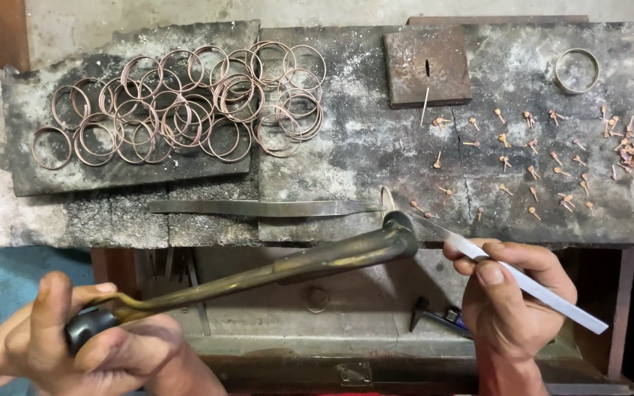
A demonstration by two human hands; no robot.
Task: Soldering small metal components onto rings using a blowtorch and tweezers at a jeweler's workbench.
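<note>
The left hand (75,337) is closed around the dark grip of a brass torch (273,268). The curved torch tube runs up and to the right, and its nozzle ends at the front edge of the charred surface (376,139). No flame can be made out at the nozzle.

The right hand (511,293) pinches a pair of steel tweezers (522,282) between thumb and fingers. The tweezer tips point up and to the left, meeting just beside the torch nozzle. A single ring (388,199) stands on edge on the surface at that same spot (whether the tips actually touch it cannot be told).

A long dark metal tool (266,208) lies flat along the surface, with its point near the standing ring. A heap of copper-coloured rings (185,106) rests on a dark slab at the left. Small copper pins (537,158) are scattered to the right, well apart from the heap. A rusty square plate (427,66) and one separate band (576,70) sit at the far edge.

Judged from this layout, the step in hand is positioning a ring at the nozzle for heat work. The next move calls for a steady tweezer grip and exact alignment of nozzle and ring.
</note>
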